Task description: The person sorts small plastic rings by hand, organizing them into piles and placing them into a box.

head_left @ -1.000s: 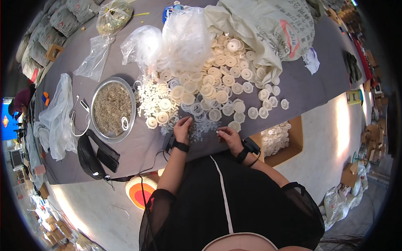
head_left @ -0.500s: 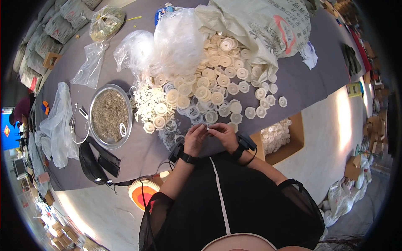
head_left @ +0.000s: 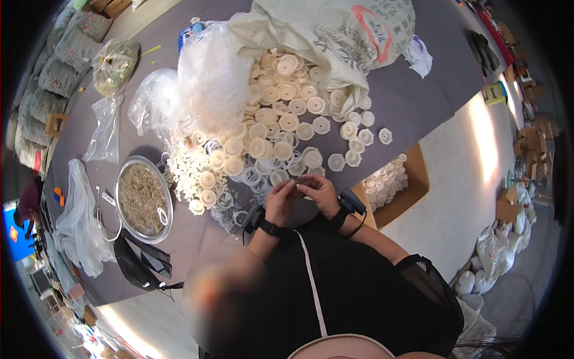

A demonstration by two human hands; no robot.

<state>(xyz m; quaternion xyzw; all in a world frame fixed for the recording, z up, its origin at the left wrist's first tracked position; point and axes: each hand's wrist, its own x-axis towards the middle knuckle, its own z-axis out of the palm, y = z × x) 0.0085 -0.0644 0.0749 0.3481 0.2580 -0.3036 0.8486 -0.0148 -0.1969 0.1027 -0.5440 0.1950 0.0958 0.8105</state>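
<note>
Hands (head_left: 278,204) moved together; small white piece (head_left: 298,186) between fingertips (head_left: 304,189).

Two hands, one left hand (head_left: 278,202) and one right hand (head_left: 321,193), with one small white piece (head_left: 298,186) at the fingertips.
Two black wristbands (head_left: 272,228), one per wrist; one grey table (head_left: 442,84), one metal tray (head_left: 170,210), one black pouch (head_left: 134,263), one phone (head_left: 156,264), one woven sack (head_left: 326,39), one white cloth (head_left: 418,57), one cardboard box (head_left: 415,190); dozens of pale discs (head_left: 288,91), overlapping too much for an exact total.
</note>
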